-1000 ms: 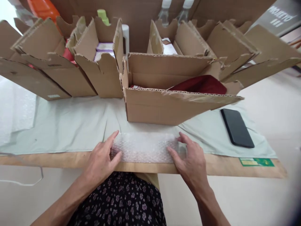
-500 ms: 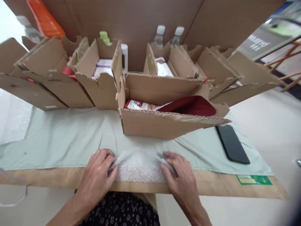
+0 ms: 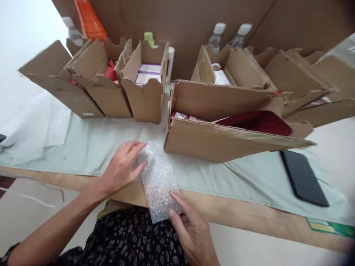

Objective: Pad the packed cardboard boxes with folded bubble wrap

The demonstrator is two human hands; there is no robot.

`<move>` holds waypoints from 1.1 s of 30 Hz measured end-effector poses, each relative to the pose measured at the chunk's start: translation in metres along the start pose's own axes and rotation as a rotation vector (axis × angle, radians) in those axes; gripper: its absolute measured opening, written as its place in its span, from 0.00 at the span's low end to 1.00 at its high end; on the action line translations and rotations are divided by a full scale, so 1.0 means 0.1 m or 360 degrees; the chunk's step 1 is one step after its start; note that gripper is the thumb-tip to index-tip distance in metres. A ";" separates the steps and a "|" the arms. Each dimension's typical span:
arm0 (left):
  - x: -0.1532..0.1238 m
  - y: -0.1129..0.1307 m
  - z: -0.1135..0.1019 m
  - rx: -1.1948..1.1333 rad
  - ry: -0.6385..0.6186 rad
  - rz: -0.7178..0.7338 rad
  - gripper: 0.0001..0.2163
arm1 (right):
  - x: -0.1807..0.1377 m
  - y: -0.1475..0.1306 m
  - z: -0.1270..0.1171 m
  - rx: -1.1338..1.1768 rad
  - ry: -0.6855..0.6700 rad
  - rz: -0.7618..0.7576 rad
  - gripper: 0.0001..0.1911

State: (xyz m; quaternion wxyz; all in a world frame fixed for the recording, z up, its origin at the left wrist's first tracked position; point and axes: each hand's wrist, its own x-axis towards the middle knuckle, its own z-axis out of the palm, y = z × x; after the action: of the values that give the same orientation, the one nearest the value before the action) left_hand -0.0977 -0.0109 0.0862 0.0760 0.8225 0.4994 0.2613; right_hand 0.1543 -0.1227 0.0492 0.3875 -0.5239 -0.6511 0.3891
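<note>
A folded piece of clear bubble wrap (image 3: 159, 177) lies slanted over the table's front edge, its lower end above my lap. My left hand (image 3: 123, 166) holds its upper left side, thumb on the face and fingertips near the top corner. At the lower right edge, my right hand (image 3: 188, 225) grips it between thumb and forefinger, with the other fingers curled. Just beyond the wrap stands a long cardboard box (image 3: 222, 142), with a dark red item (image 3: 257, 122) and a red and white packet (image 3: 184, 116) inside.
Several open cardboard bins (image 3: 146, 101) line the back, before a cardboard panel (image 3: 188, 26). Bottles (image 3: 216, 37) and an orange container (image 3: 90, 22) stand behind them. A black phone (image 3: 303, 177) lies right on the pale green cloth (image 3: 97, 147). More bubble wrap (image 3: 47, 125) lies left.
The bubble wrap has turned from lying crosswise to lengthwise. My left hand has moved farther up the table, and my right hand nearer my body. The camera view has swung left.
</note>
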 end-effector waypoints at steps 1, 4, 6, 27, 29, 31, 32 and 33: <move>-0.15 0.09 0.01 -0.0142 -0.0014 0.0043 0.20 | 0.02 -0.03 -0.02 0.0071 -0.0018 0.0092 0.16; -0.64 0.35 0.02 -0.0517 -0.0181 0.0227 0.29 | 0.00 -0.13 -0.04 0.0353 -0.0015 0.0495 0.17; -0.87 0.47 0.07 -0.0569 -0.0240 0.0326 0.33 | -0.03 -0.17 -0.01 0.0535 -0.0027 0.0699 0.21; -0.88 0.39 0.17 -0.0028 0.0269 -0.0230 0.23 | 0.54 -0.10 0.19 -0.0982 -0.0218 -0.0806 0.13; -0.92 0.39 0.12 -0.0024 0.0252 -0.0117 0.21 | 0.58 -0.13 0.15 -0.0981 -0.0227 -0.0857 0.13; -0.94 0.38 0.09 -0.0099 0.0183 -0.0004 0.18 | 0.62 -0.19 0.11 -0.0915 -0.0291 -0.0864 0.12; -0.94 0.37 0.08 -0.0173 0.0155 0.0015 0.17 | 0.63 -0.21 0.09 -0.0858 -0.0337 -0.0836 0.12; -0.93 0.37 0.08 -0.0259 0.0137 0.0004 0.16 | 0.65 -0.23 0.07 -0.0792 -0.0385 -0.0795 0.12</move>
State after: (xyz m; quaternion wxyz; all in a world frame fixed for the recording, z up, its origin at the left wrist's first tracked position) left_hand -0.0987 -0.1082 0.0609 0.1206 0.8024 0.4783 0.3361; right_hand 0.1293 -0.0632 0.0734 0.2515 -0.3775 -0.8746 0.1714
